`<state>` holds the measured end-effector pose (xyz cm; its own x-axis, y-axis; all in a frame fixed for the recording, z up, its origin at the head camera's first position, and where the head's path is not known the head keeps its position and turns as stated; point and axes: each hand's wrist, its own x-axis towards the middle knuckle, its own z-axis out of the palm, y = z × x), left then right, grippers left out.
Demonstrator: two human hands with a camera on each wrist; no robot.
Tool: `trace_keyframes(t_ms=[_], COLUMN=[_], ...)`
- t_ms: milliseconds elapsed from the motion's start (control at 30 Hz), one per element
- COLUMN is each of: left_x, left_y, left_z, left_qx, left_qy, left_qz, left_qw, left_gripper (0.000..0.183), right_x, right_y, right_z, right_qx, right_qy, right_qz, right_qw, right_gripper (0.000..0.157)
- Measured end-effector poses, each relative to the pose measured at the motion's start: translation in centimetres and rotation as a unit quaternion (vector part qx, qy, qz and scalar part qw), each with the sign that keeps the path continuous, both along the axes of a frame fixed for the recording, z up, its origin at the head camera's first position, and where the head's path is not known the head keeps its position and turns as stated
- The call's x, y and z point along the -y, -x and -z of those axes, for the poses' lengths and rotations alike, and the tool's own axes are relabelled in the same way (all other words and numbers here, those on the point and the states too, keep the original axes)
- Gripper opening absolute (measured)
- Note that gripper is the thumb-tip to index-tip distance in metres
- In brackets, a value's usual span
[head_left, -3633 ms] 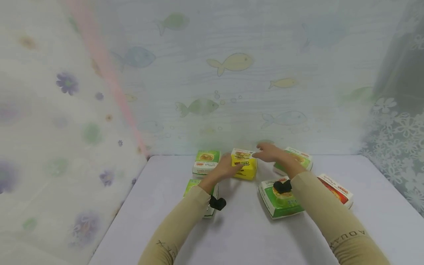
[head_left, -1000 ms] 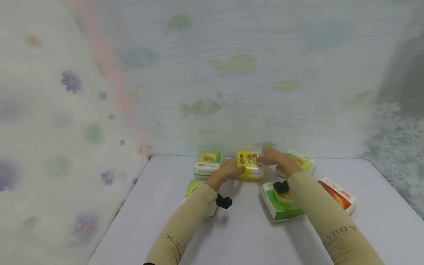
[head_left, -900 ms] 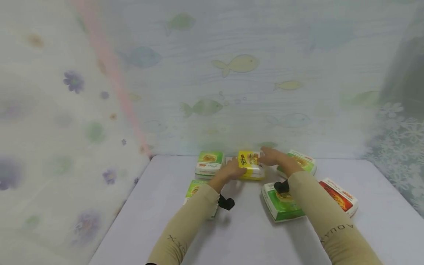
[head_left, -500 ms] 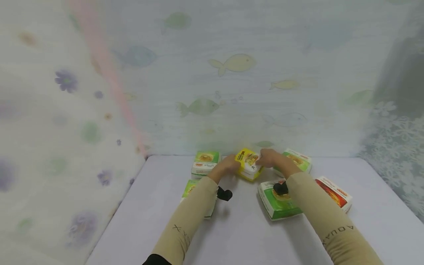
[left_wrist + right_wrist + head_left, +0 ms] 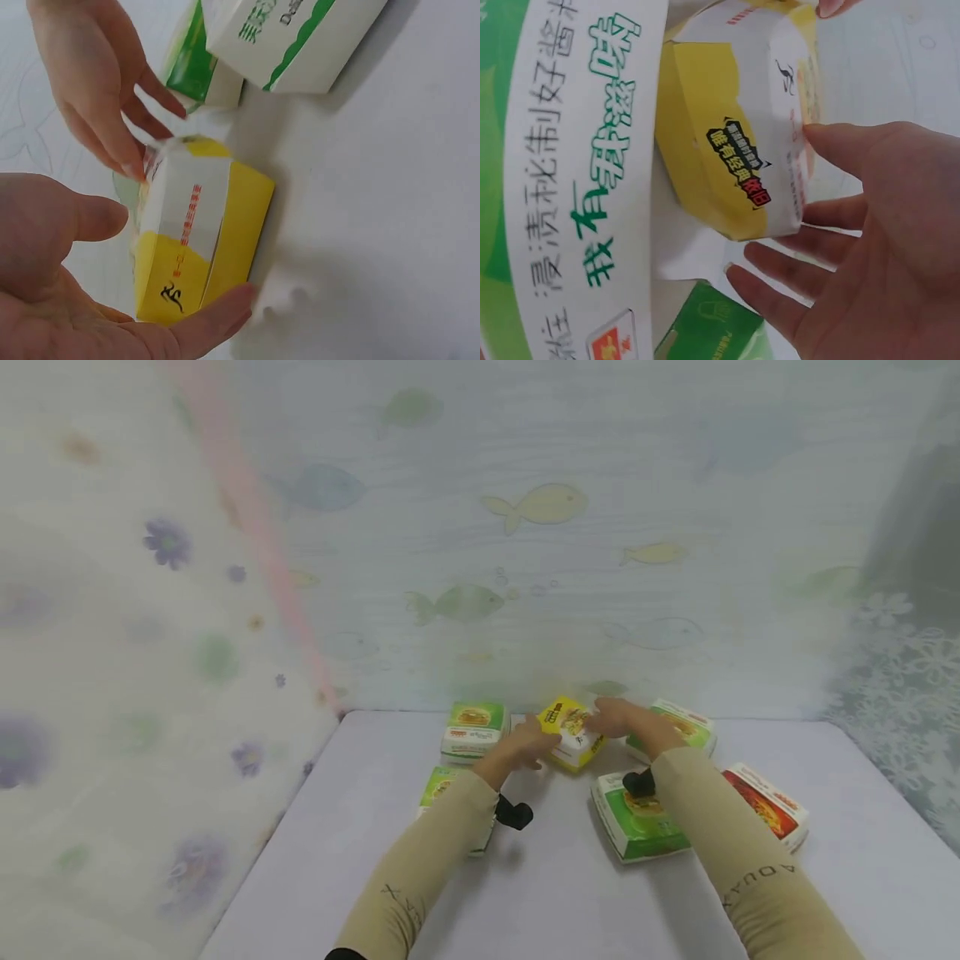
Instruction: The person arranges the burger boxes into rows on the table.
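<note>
A yellow and white burger box [image 5: 573,735] with a burger picture on its lid sits at the back middle of the table, turned at an angle. At its left is my left hand [image 5: 521,747]; the left wrist view shows the thumb off the box and a fairly straight finger [image 5: 217,319] along its lower edge. On the opposite side, my right hand [image 5: 618,718] reaches to the box with thumb and fingers extended. The right wrist view has the thumb tip [image 5: 817,135] right at the lid edge and the fingers spread near the corner.
Green and white burger boxes stand around: one rear left [image 5: 475,731], one front left [image 5: 441,785] partly behind my sleeve, one front right [image 5: 637,822], one rear right [image 5: 682,727]. A red and white box [image 5: 761,802] lies at far right. A patterned curtain [image 5: 525,610] hangs behind the table.
The yellow box has turned clockwise between my hands, its yellow lid part swinging from the front to the back left. In the last half second my left fingers have loosened and straightened.
</note>
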<state>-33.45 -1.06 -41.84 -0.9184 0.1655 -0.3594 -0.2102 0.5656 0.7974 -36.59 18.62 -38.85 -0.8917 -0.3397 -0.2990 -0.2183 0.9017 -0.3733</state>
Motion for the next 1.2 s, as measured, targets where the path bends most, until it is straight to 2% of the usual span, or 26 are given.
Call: trace_keyframes(t_ms=[100, 233, 333, 433, 533, 600, 700, 833, 1000, 1067, 1200], left_x=[-0.3, 0.2, 0.8, 1.1, 1.1, 1.0, 0.7, 0.6, 0.8, 0.9, 1.0], left_y=[-0.1, 0.6, 1.3, 2.0, 2.3, 2.3, 1.8, 0.8, 0.5, 0.6, 1.0], left_z=[0.1, 0.1, 0.0, 0.1, 0.3, 0.4, 0.5, 0.3, 0.4, 0.4, 0.4], left_qx=[0.011, -0.009, -0.017, -0.007, 0.001, 0.000, 0.002, 0.015, 0.028, 0.022, 0.015], left_qy=[0.001, 0.042, 0.028, -0.006, -0.004, 0.013, 0.018, -0.016, -0.070, -0.058, -0.016], left_qz=[-0.001, 0.012, 0.013, 0.010, 0.010, 0.013, 0.020, 0.037, 0.061, 0.061, 0.034], left_qw=[0.9999, 0.9990, 0.9994, 0.9999, 0.9999, 0.9998, 0.9996, 0.9991, 0.9953, 0.9962, 0.9992], left_gripper=[0.082, 0.081, 0.076, 0.074, 0.076, 0.077, 0.079, 0.067, 0.043, 0.037, 0.037], right_x=[-0.1, 0.5, 1.2, 1.7, 1.6, 1.3, 0.6, 0.1, 0.2, 0.5, 1.2], right_y=[-0.1, -0.6, -1.0, -1.4, -1.6, -1.6, -1.6, -1.6, -2.1, -2.3, -2.5], right_z=[0.0, -0.4, -0.7, -0.8, -0.7, -0.6, -0.4, -0.5, -0.6, -0.5, -0.4], right_qx=[0.007, 0.014, 0.040, 0.060, 0.062, 0.062, 0.066, 0.082, 0.099, 0.120, 0.151], right_qy=[0.005, 0.008, 0.017, 0.028, 0.026, 0.022, 0.023, 0.042, 0.054, 0.072, 0.109], right_qz=[-0.006, 0.000, 0.012, 0.026, 0.037, 0.043, 0.045, 0.052, 0.062, 0.071, 0.083], right_qw=[1.000, 1.000, 0.999, 0.997, 0.997, 0.997, 0.997, 0.994, 0.992, 0.988, 0.979], right_gripper=[0.057, 0.045, 0.041, 0.042, 0.044, 0.047, 0.060, 0.073, 0.066, 0.062, 0.058])
